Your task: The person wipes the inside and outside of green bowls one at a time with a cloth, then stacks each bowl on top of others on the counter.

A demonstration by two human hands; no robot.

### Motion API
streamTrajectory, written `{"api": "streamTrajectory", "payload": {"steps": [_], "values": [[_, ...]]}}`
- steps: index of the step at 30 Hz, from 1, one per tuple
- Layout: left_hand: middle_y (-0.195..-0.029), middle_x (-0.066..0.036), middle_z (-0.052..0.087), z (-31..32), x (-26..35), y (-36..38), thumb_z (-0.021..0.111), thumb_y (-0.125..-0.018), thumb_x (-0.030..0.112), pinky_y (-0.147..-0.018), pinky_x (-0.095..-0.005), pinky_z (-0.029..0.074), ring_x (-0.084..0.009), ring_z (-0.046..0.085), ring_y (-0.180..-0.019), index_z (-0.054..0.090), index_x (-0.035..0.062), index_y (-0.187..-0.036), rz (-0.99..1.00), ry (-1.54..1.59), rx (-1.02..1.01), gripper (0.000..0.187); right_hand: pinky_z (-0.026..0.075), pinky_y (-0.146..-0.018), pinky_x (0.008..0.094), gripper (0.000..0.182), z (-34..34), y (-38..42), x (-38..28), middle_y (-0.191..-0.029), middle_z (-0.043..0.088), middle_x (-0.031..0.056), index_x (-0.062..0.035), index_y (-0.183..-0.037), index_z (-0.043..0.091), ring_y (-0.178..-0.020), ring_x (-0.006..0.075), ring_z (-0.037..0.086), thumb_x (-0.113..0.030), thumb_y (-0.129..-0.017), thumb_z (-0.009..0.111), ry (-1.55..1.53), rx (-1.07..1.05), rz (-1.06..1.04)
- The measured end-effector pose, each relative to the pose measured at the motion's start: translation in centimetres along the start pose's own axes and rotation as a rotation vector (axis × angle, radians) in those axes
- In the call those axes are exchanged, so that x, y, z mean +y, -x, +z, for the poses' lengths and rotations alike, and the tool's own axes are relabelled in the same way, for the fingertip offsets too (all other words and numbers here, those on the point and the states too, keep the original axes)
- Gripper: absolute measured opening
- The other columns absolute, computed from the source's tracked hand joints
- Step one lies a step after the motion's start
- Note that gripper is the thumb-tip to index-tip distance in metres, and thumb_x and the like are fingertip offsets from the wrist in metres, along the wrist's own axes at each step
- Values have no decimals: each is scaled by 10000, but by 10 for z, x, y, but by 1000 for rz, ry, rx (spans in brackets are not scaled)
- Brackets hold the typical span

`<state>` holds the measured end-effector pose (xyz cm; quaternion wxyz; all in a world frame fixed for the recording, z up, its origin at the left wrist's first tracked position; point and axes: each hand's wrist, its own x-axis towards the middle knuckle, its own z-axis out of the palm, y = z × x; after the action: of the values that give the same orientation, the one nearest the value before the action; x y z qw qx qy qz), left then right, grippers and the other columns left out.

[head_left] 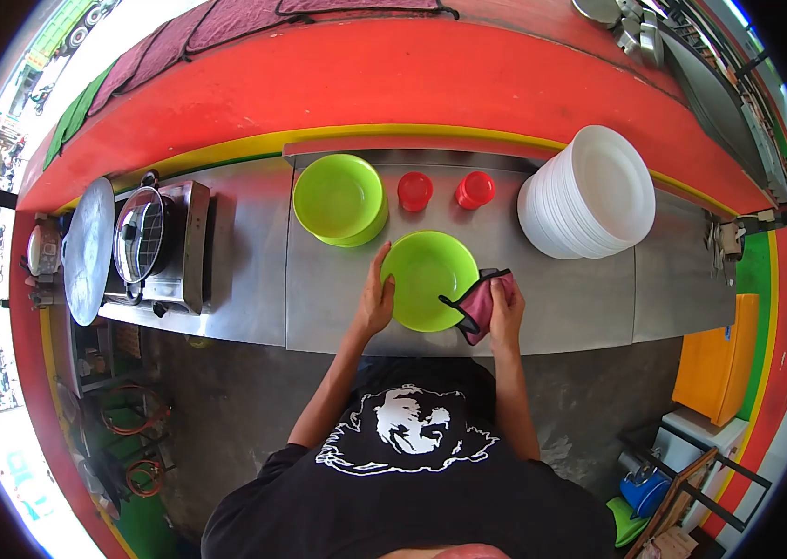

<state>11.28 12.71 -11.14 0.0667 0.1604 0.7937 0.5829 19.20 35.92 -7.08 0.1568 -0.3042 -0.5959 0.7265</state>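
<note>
A lime green plate (426, 275) lies on the steel counter (319, 289) right in front of me. My left hand (376, 300) grips its left rim. My right hand (505, 307) holds a pink cloth (477, 303) pressed against the plate's right edge. Behind it stands a stack of lime green plates (339, 198).
Two red cups (415, 191) (474, 189) stand at the back of the counter. A tall stack of white plates (594, 191) sits at the right. A stove with a lidded pot (140, 233) and a round metal lid (88, 250) are at the left. An orange box (718, 359) stands low right.
</note>
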Motion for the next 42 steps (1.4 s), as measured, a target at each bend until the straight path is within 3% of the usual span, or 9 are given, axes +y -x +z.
{"api": "streamTrajectory", "payload": {"steps": [6, 9, 15, 17, 21, 27, 31, 36, 42], "values": [[-1561, -217, 392, -9, -3, -2, 429, -1041, 33, -1182, -402, 313, -328, 388, -1456, 259, 49, -1570, 2, 68, -62, 556, 488, -812, 276, 227, 0, 19, 2, -995, 663, 16, -13, -1077, 662, -908, 118, 615, -223, -1004, 616, -199, 218, 31], [-1551, -241, 398, -25, -5, -5, 470, -1054, 92, -1188, -426, 313, -400, 386, -1448, 276, 17, -1557, 12, 117, -153, 543, 494, -827, 289, 236, 13, 37, -9, -1018, 664, 30, -23, -1100, 655, -920, 133, 622, -234, -1001, 620, -279, 328, -57], [-1500, -217, 485, -74, -12, -1, 497, -1081, 210, -1134, -421, 385, -338, 475, -1400, 356, 4, -1516, 39, 230, -192, 501, 513, -851, 321, 265, 59, 74, -29, -1053, 661, 73, 11, -1123, 625, -942, 176, 634, -221, -997, 603, -236, 610, -295], [-1446, -193, 542, -94, -15, -3, 490, -1088, 244, -1088, -399, 424, -303, 529, -1346, 397, -3, -1478, -65, 369, -149, 471, 516, -858, 329, 268, 72, 83, -31, -1053, 661, 86, 17, -1131, 620, -931, 178, 638, -213, -996, 600, -203, 670, -367], [-1423, -169, 552, -139, -19, -11, 490, -1092, 310, -1049, -383, 456, -253, 555, -1294, 469, -2, -1402, -273, 530, -35, 441, 511, -868, 325, 275, 108, 96, -22, -1067, 665, 102, 29, -1146, 613, -927, 172, 637, -200, -995, 596, -134, 592, -492], [-1319, -165, 590, -174, -44, -56, 546, -1064, 364, -1008, -403, 468, -254, 583, -1196, 494, -4, -1367, -60, 275, 242, 480, 476, -913, 325, 320, 206, 102, -9, -1110, 665, 78, 27, -1198, 625, -1013, 165, 597, -217, -991, 644, -130, 232, -321], [-1427, -217, 518, -165, -83, -102, 651, -999, 394, -1082, -450, 424, -331, 506, -1332, 447, -16, -1433, -11, 135, 271, 631, 461, -898, 320, 313, 254, 79, 37, -1048, 645, 75, 14, -1141, 624, -975, 158, 581, -258, -991, 654, -52, 111, -235], [-1390, -256, 566, -167, -112, -130, 600, -930, 113, -1097, -415, 431, -381, 530, -1328, 409, -36, -1479, 79, 75, 99, 600, 462, -889, 325, 367, 280, 51, 76, -1090, 613, 93, 4, -1169, 548, -989, 169, 572, -288, -978, 659, -8, 117, -147], [-1477, -253, 507, -174, -89, -111, 571, -957, 125, -1131, -415, 399, -375, 452, -1414, 322, -26, -1545, 69, 100, 80, 656, 460, -954, 368, 451, 288, 37, 91, -1154, 603, 142, 18, -1258, 490, -1062, 241, 594, -263, -954, 671, 101, 213, -233]]}}
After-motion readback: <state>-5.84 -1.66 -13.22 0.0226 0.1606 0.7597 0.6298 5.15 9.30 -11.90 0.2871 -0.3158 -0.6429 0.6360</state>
